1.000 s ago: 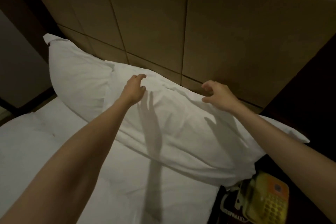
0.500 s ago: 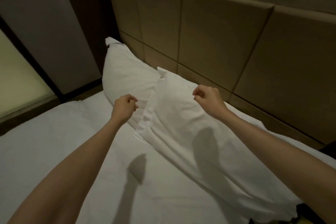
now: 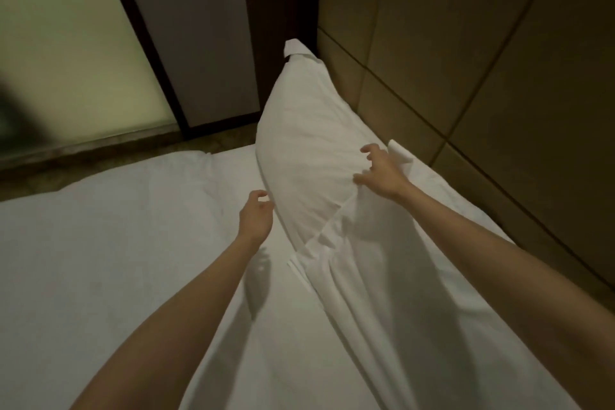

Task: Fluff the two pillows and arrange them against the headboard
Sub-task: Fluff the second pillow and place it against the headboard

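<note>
Two white pillows lean on the tan padded headboard (image 3: 482,53). The far pillow (image 3: 306,143) stands tilted, its top corner by the dark wall post. The near pillow (image 3: 416,293) lies lower along the headboard, and its edge overlaps the far one. My right hand (image 3: 382,173) rests on the far pillow's near end with fingers spread, pressing into the fabric. My left hand (image 3: 256,216) hovers beside that pillow's lower edge, fingers curled and apart, holding nothing.
The white sheet of the bed (image 3: 116,260) stretches left and toward me. Beyond the bed's far edge lie a strip of floor (image 3: 100,156), a frosted glass panel (image 3: 66,43) and a dark frame post (image 3: 279,10).
My view has swung left toward the far pillow. Both hands left the near pillow, opened from loose fists and moved to the far pillow, the right one now pressing on it.
</note>
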